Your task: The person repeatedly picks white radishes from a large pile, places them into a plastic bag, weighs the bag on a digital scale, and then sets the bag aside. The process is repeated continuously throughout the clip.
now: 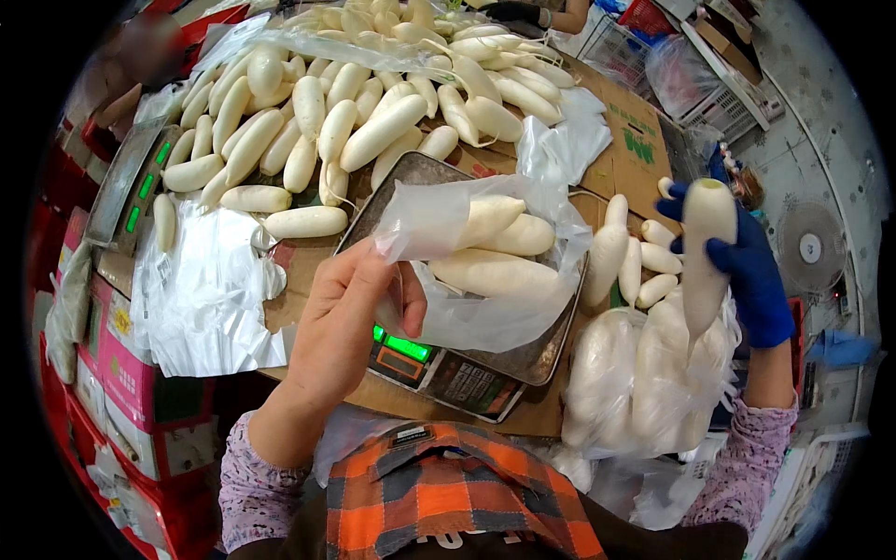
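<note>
My bare left hand pinches the rim of a translucent plastic bag. Inside the bag's mouth lie three white radishes; the bag rests on the metal pan of a digital scale with a lit green display. At the right, my right hand, in a blue glove, is wrapped round another white radish, raised with its cut end up and its tip pointing down. Below it sit filled plastic bags of radishes. Several loose smaller radishes lie between the scale and my right hand.
A large heap of radishes covers the far side of the table. Stacked plastic bags lie at the left, with more behind the scale. A second scale stands far left. Other people are beyond the heap. A fan stands right.
</note>
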Motion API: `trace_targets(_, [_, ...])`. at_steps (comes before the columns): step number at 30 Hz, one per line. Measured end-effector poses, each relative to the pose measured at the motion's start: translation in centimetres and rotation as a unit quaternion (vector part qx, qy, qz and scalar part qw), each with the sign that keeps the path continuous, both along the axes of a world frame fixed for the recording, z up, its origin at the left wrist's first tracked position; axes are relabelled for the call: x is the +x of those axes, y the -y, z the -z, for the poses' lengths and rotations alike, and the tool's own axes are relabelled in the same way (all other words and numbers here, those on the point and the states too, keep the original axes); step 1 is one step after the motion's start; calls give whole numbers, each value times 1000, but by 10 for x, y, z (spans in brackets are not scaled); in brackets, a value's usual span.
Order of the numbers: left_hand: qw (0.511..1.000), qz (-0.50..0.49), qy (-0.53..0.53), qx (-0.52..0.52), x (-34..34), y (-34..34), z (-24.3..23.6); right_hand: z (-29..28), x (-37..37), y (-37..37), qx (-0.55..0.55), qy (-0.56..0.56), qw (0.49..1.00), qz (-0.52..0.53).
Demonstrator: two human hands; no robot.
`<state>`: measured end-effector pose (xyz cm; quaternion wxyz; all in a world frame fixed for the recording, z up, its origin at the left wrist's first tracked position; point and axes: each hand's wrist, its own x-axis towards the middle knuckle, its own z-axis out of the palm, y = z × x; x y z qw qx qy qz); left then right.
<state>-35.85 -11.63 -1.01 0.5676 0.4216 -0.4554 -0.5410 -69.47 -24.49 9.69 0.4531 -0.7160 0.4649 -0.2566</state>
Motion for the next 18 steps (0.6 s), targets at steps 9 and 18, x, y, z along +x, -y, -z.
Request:
trace_targets(9, [991,-91,-96,10,-32,-2,-25,113,137,-10,-397,-161,852,-300])
trace_targets(18, [988,-105,-111,-35,-28,1,-21,192,-42,128,-82,-361,927,67])
